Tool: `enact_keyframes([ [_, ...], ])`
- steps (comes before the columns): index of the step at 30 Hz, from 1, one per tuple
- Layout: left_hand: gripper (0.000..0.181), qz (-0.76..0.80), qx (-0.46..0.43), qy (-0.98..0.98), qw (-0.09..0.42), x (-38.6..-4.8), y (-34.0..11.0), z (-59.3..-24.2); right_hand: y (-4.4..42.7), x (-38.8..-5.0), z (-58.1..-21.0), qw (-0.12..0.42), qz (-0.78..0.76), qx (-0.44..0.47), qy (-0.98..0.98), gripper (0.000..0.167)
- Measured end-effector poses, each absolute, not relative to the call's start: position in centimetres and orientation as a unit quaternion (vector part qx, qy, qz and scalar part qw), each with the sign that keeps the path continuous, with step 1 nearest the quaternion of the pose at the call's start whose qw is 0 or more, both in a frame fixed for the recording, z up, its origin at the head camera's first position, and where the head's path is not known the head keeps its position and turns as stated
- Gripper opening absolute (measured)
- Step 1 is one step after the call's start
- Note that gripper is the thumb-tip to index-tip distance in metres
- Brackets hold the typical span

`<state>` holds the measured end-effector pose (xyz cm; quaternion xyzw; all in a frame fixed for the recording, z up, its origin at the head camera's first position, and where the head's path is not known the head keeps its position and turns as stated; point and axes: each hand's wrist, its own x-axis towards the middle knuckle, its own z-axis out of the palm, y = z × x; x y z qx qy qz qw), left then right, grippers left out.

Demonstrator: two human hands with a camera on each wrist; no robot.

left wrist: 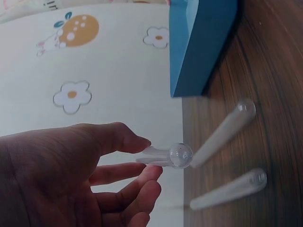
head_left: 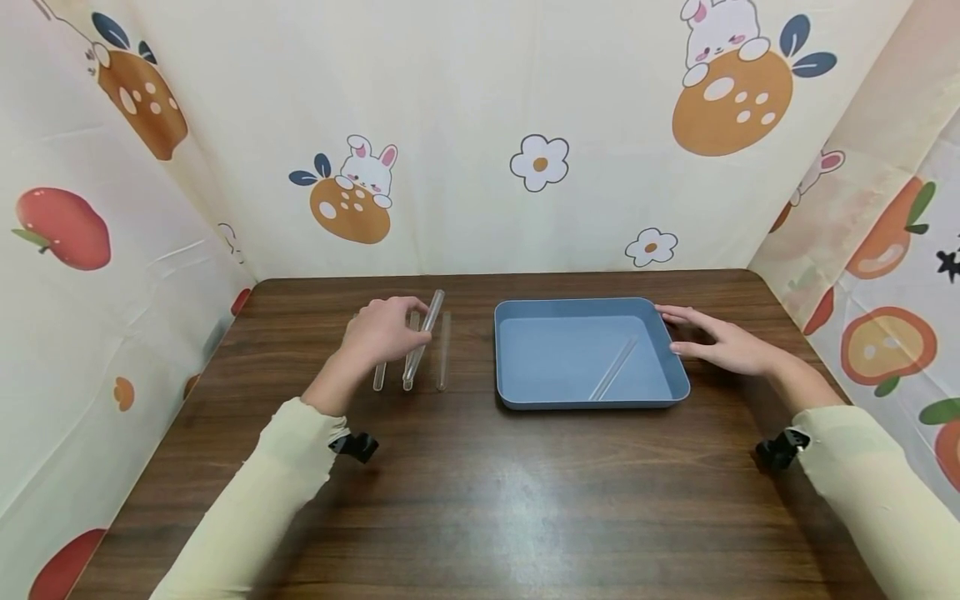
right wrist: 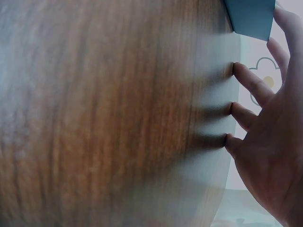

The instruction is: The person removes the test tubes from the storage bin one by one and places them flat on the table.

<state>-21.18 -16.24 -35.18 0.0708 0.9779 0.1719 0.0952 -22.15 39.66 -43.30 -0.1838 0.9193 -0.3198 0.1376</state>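
Observation:
My left hand (head_left: pixel 384 332) pinches a clear test tube (head_left: pixel 432 312) between thumb and fingers, tilted above the table. The left wrist view shows the rounded end of this tube (left wrist: pixel 181 155) pointing away from the fingertips. Beside and partly behind that hand, several more clear tubes lie on the table, among them one tube (head_left: pixel 444 354) to its right. A blue rectangular tray (head_left: pixel 573 404) stands to the right, with one clear tube (head_left: pixel 613 369) lying slantwise inside. At the tray's right rim, my right hand (head_left: pixel 723 343) rests its thumb and fingertips, fingers spread and holding nothing.
The dark wooden table (head_left: pixel 517 500) ends at a pale curtain (head_left: pixel 465 125) printed with rabbits, fruit and flowers. Similar cloth hangs at the left and right sides. Black wrist cameras (head_left: pixel 356 447) sit on both cuffs.

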Motion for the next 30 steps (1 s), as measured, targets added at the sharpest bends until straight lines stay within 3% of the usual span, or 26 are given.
enact_keyframes([
  [30, 0.057, 0.179, -0.01, 0.98, 0.091, -21.0, -28.9, -35.4, 39.6, -22.0, -43.3, 0.136, -0.316, -0.183, 0.921, 0.077],
])
